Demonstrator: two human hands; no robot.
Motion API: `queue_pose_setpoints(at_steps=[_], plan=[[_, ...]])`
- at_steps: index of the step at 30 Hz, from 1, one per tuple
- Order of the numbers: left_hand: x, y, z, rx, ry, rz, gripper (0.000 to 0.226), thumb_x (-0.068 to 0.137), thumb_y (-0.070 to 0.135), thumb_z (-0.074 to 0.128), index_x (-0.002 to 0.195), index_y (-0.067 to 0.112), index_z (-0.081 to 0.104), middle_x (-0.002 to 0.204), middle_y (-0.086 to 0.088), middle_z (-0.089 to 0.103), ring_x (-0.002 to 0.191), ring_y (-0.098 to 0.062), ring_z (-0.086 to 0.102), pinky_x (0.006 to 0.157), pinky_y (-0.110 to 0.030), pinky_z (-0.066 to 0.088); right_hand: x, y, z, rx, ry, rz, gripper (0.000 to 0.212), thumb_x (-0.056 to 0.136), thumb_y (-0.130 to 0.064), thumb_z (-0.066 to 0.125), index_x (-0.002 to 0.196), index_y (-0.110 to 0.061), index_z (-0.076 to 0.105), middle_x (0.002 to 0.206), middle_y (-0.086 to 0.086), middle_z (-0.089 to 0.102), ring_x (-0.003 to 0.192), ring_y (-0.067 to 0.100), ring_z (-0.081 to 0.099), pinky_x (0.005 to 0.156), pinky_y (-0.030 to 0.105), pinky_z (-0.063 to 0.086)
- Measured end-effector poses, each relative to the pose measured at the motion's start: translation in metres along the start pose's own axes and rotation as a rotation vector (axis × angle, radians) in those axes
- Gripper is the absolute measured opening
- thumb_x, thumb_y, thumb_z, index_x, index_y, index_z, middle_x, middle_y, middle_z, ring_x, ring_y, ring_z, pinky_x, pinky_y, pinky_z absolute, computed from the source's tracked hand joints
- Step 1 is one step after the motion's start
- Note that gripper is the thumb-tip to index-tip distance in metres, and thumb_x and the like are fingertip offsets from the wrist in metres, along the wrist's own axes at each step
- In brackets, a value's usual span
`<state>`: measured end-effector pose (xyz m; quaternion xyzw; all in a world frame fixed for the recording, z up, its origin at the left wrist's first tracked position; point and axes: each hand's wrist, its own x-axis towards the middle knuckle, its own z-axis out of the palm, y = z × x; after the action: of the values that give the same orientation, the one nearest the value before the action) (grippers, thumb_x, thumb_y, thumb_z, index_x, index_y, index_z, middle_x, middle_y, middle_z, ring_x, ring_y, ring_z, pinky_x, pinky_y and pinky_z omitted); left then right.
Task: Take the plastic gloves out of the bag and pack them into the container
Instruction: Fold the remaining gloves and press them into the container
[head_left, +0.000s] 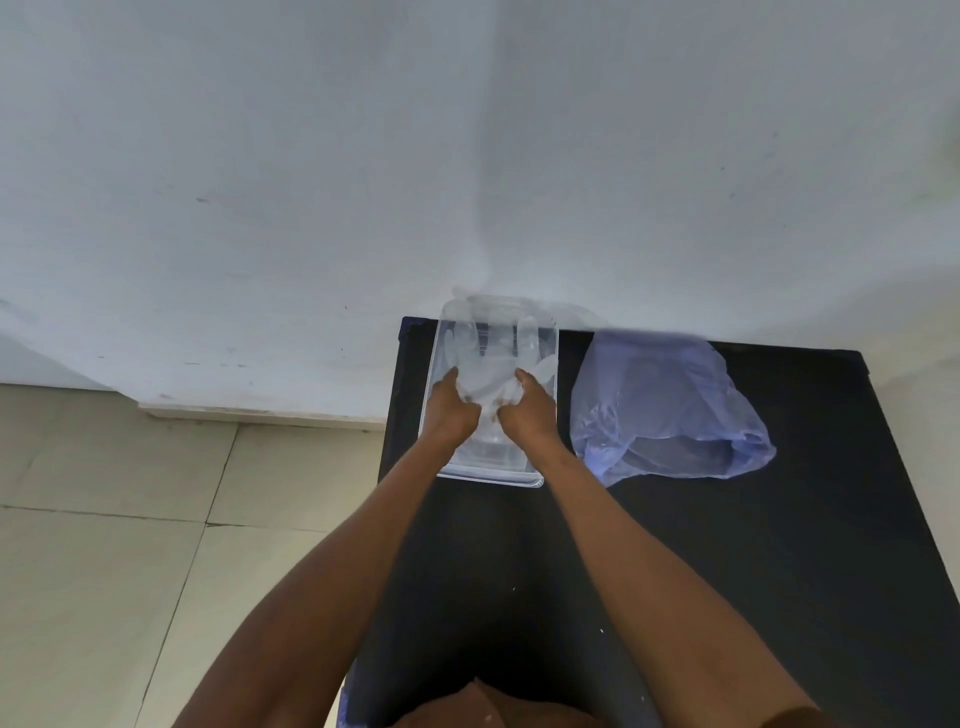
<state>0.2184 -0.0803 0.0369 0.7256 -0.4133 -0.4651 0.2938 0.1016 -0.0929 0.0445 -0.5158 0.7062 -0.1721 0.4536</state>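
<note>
Head view, from left to right: pale floor tiles (104, 519) and a white wall (260, 182) fill the left side, then the black table (727, 571) begins. At its far left corner stands the clear plastic container (540, 480), its far end nearly lost against the wall. My left hand (453, 410) is inside it, fingers curled around the near part of a clear plastic glove (493, 358); my right hand (530, 413) grips the same glove just beside it. My fingertips are hidden in the crumpled film. The glove's fingers spread flat toward the container's far end, and I cannot tell whether more gloves lie beneath it. Just right of the container lies the bluish translucent bag (670, 405), slumped on the table with its mouth toward me; its contents are too dim to make out.
</note>
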Motion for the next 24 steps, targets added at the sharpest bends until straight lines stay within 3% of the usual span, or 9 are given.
queue_pose_setpoints(at_steps=[3, 9, 15, 20, 24], plan=[[-0.001, 0.001, 0.000, 0.013, -0.014, -0.015, 0.048, 0.091, 0.004, 0.066, 0.136, 0.008, 0.052, 0.134, -0.014, 0.062, 0.124, -0.033, 0.060, 0.097, -0.037, 0.052, 0.000, -0.002, -0.001, -0.035, -0.030, 0.043, 0.060, 0.092, -0.008, 0.060, 0.149, -0.013, 0.040, 0.145, 0.011, 0.054, 0.132, 0.031, 0.053, 0.103, 0.029, 0.044], [-0.001, -0.001, 0.000, 0.077, -0.067, -0.039, 0.044, 0.092, 0.007, 0.067, 0.133, 0.009, 0.052, 0.130, -0.013, 0.061, 0.120, -0.031, 0.061, 0.095, -0.036, 0.054, 0.000, 0.000, 0.000, -0.048, -0.073, 0.113, 0.069, 0.090, -0.004, 0.063, 0.153, -0.012, 0.034, 0.151, 0.012, 0.048, 0.134, 0.031, 0.051, 0.110, 0.039, 0.047], [-0.002, -0.003, -0.001, 0.109, -0.127, -0.018, 0.041, 0.092, 0.009, 0.066, 0.132, 0.009, 0.054, 0.122, -0.009, 0.062, 0.114, -0.024, 0.060, 0.100, -0.040, 0.054, -0.006, -0.007, -0.005, -0.078, -0.071, 0.111, 0.050, 0.094, -0.014, 0.065, 0.140, -0.002, 0.049, 0.143, 0.019, 0.054, 0.128, 0.036, 0.055, 0.106, 0.039, 0.047], [-0.004, -0.002, -0.005, 0.043, -0.179, -0.012, 0.042, 0.094, 0.011, 0.066, 0.133, 0.010, 0.052, 0.118, -0.005, 0.059, 0.109, -0.019, 0.057, 0.097, -0.034, 0.050, -0.011, -0.006, -0.003, -0.047, -0.080, 0.146, 0.066, 0.091, -0.023, 0.071, 0.148, -0.009, 0.041, 0.151, 0.012, 0.048, 0.136, 0.032, 0.049, 0.107, 0.035, 0.043], [0.011, -0.017, -0.001, 0.083, -0.193, -0.017, 0.043, 0.090, 0.026, 0.070, 0.130, 0.018, 0.056, 0.121, -0.008, 0.066, 0.114, -0.026, 0.064, 0.098, -0.047, 0.057, -0.016, -0.007, -0.003, -0.035, -0.093, 0.138, 0.069, 0.092, -0.024, 0.071, 0.151, -0.011, 0.036, 0.154, 0.011, 0.045, 0.138, 0.032, 0.047, 0.110, 0.037, 0.041]])
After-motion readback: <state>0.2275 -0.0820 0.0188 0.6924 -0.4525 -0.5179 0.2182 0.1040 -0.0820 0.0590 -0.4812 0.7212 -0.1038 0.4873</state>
